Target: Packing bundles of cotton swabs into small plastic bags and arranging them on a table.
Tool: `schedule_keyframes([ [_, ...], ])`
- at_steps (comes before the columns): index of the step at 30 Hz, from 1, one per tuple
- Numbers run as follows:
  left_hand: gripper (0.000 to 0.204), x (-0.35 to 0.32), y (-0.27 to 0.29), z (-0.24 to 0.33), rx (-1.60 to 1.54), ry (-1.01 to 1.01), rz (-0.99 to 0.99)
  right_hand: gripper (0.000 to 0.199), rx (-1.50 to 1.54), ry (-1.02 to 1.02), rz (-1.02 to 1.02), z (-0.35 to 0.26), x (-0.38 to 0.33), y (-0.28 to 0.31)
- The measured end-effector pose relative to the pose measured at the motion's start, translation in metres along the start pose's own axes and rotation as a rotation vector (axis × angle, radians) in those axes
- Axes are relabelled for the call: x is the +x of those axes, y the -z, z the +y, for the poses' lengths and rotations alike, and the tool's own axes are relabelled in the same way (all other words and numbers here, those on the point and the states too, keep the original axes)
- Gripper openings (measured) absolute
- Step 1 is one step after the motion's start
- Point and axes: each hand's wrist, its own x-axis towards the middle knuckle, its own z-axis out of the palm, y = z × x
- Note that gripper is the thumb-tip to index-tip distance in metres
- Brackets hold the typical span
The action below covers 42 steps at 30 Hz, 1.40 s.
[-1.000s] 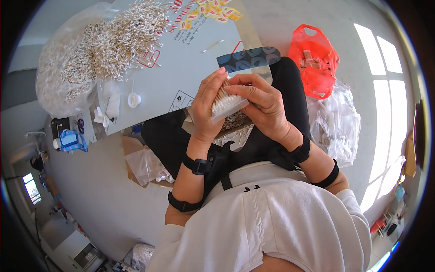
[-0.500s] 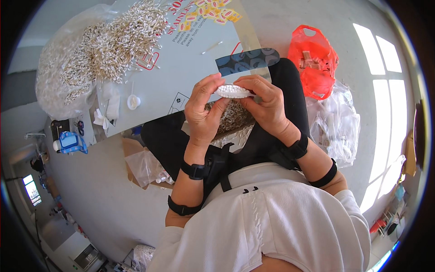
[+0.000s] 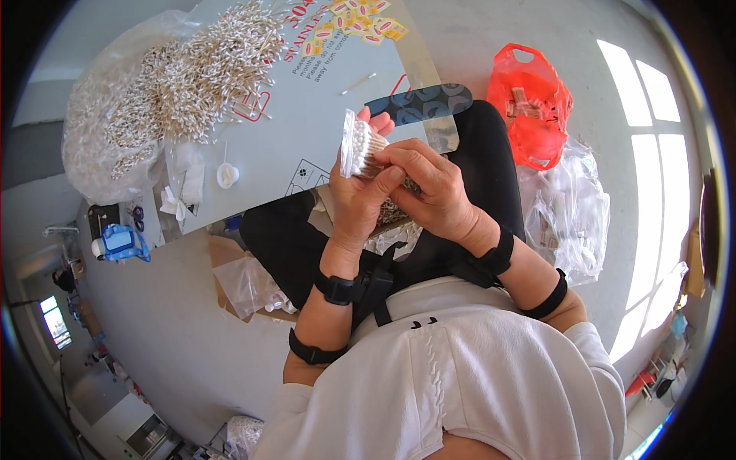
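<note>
We hold the clear bag of cotton swabs (image 3: 359, 146) above our lap, right of the loose swab heap (image 3: 176, 77). Left hand (image 3: 360, 195) cups it; right hand (image 3: 429, 188) fingers pinch its side. Light, soft, probably slippery film: grip the bundle's middle.

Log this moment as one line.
left hand: holds clear bag of cotton swabs | right hand: pinches bag | loose swab pile: on board
</note>
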Motion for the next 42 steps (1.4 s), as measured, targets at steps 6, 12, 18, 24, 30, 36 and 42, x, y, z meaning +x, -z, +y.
schedule_keyframes([
  [6, 0.05, -0.001, 0.005, 0.005, -0.111, 0.062, 0.076, 0.026, 0.227, -0.261, 0.09, 0.006, 0.005, 0.006],
  [12, 0.043, -0.002, 0.012, 0.009, -0.199, 0.121, 0.045, 0.036, 0.475, -0.426, 0.023, 0.009, 0.016, 0.007],
  [18, 0.043, 0.004, 0.014, 0.018, -0.124, 0.026, 0.014, 0.028, 0.336, -0.362, -0.097, 0.008, 0.018, 0.011],
  [24, 0.04, 0.002, 0.024, 0.024, -0.1, -0.002, 0.019, 0.021, 0.433, -0.297, -0.075, 0.005, 0.016, 0.01],
  [30, 0.035, 0.005, 0.019, 0.026, 0.028, -0.094, 0.009, 0.019, 0.465, -0.241, -0.057, 0.006, 0.016, 0.01],
  [36, 0.03, 0.007, 0.018, 0.023, 0.378, -0.311, 0.03, 0.02, 0.412, -0.22, -0.05, 0.002, 0.017, 0.01],
  [42, 0.033, 0.008, 0.013, 0.032, 0.384, -0.221, 0.025, 0.021, 0.46, -0.21, -0.014, 0.009, 0.014, 0.008],
])
